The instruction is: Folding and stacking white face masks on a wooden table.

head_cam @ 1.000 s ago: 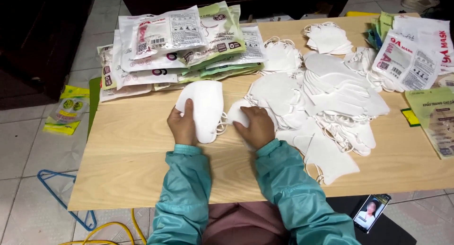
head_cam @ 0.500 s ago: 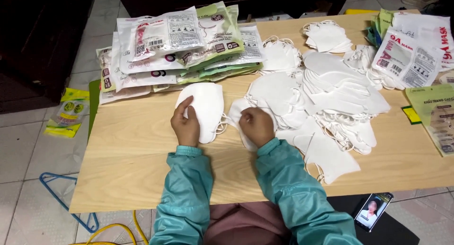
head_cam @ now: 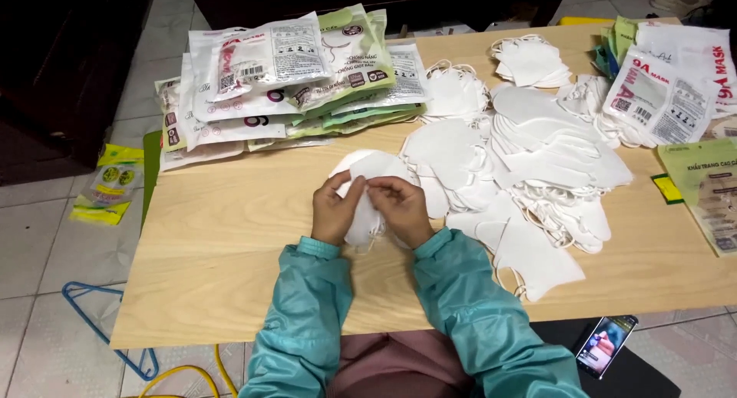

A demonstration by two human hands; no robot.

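Observation:
Both hands meet at the middle of a light wooden table. My left hand and my right hand together grip white face masks, the fingertips pinching the top edge. The masks stick out above and below the hands. Both arms wear teal sleeves. A loose heap of white face masks lies just right of my right hand, spreading toward the table's right side.
A stack of sealed mask packets lies at the back left of the table. More packets sit at the back right. A phone rests below the table's front edge. A blue hanger and yellow packets lie on the tiled floor.
My hands have come together. A mask held in the left hand and another under the right hand are now gripped as one by both hands.

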